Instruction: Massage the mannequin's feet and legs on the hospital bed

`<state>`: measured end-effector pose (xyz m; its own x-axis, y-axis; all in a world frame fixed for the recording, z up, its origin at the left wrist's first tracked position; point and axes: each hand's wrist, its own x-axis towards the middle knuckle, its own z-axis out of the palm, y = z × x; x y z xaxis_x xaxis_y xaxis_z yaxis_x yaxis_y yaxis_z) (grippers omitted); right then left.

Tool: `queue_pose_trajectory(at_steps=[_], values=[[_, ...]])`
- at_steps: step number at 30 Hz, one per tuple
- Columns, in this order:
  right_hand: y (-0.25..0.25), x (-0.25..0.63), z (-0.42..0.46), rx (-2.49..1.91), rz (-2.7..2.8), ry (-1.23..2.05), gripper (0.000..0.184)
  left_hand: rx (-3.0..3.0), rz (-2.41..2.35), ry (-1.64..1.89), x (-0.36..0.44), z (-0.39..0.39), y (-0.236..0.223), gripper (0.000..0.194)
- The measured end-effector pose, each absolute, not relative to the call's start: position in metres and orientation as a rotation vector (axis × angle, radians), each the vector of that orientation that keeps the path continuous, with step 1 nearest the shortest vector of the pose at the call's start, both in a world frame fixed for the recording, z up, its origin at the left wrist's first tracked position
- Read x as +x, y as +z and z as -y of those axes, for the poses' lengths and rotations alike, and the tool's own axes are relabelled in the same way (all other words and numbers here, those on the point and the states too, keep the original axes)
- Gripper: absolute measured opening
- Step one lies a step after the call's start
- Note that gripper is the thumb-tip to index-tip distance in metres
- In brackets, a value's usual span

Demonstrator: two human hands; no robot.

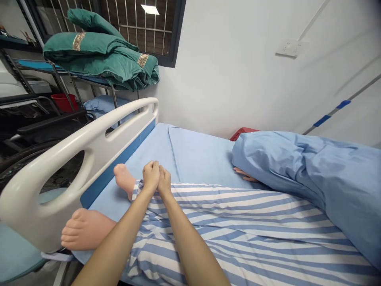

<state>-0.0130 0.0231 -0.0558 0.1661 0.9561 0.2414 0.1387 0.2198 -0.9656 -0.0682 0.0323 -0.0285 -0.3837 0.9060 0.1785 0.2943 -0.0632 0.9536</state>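
A manikin lies on a bed with a light blue sheet [193,151], dressed in blue-and-white striped trousers [238,222]. My left hand [151,174] and my right hand [164,180] are side by side, both closed on the cuff of the far trouser leg. The far bare foot [123,178] sticks out just left of my hands. The near bare foot [83,228] lies by the footboard. A blue blanket [312,171] covers the upper body, and one manikin hand [244,174] shows at its edge.
A white footboard [74,155] with cut-outs runs along the left of the bed. Behind it a metal rack holds folded green quilts [101,53]. A wheelchair [32,131] and a red bucket [63,101] stand at left. A white wall is beyond the bed.
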Motion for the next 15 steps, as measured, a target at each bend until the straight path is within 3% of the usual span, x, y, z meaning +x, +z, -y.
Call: queue_pose_trajectory(at_steps=[7,15], values=[[-0.061,-0.011,-0.024,-1.215,1.263,0.826,0.039,1.173,-1.677,1.554,-0.064,-0.029,-0.045,0.029],[-0.056,-0.008,-0.024,-1.221,1.132,0.885,0.036,1.510,-1.837,1.383,-0.062,-0.020,-0.058,0.029]])
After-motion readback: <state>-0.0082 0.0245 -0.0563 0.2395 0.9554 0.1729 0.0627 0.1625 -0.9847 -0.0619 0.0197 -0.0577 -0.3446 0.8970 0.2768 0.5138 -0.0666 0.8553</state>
